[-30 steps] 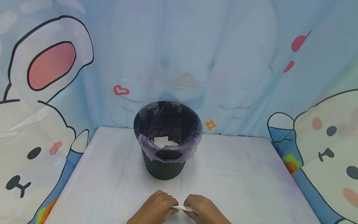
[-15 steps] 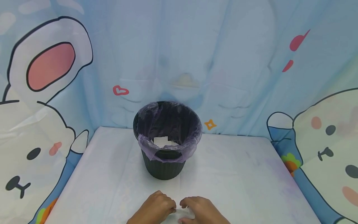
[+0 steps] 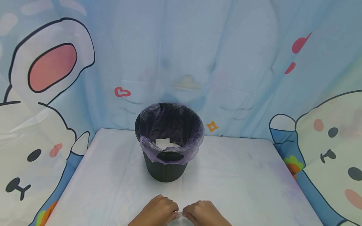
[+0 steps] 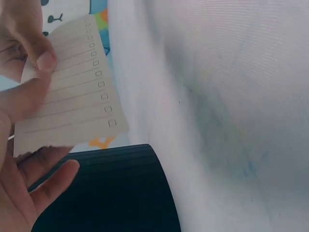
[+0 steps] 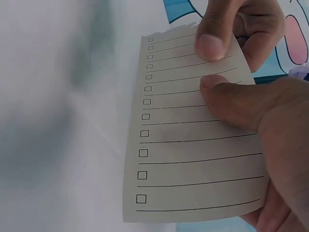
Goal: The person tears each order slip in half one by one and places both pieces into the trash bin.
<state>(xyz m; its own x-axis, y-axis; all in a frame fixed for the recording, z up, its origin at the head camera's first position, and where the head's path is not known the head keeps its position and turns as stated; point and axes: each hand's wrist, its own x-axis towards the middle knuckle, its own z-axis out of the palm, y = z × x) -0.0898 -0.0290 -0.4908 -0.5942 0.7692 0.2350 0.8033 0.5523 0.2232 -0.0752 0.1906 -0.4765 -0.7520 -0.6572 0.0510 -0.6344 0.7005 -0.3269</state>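
Between my hands is a lined sheet of checklist paper (image 5: 188, 116) with small checkboxes down one side and a ragged torn edge. My left hand (image 3: 159, 209) pinches it by that torn end, thumb on the printed face. Close beside it, my right hand (image 3: 204, 212) pinches the same sheet, its thumb (image 5: 231, 99) lying across the lines. In the left wrist view the paper (image 4: 72, 96) looks whole from one hand to the other. From the head view only a thin pale edge of it shows between the fingertips.
A black bin (image 3: 167, 171) lined with a thin purple bag (image 3: 192, 153) stands just beyond my hands. White paper pieces (image 3: 162, 143) lie inside it. A white cloth (image 3: 240, 175) covers the table, and a blue cartoon curtain (image 3: 240, 62) hangs behind and at the sides.
A second ago a narrow white strip of the paper showed between both hands. Half a second ago my right fingers were spread at it; now they pinch it again close to the left hand.
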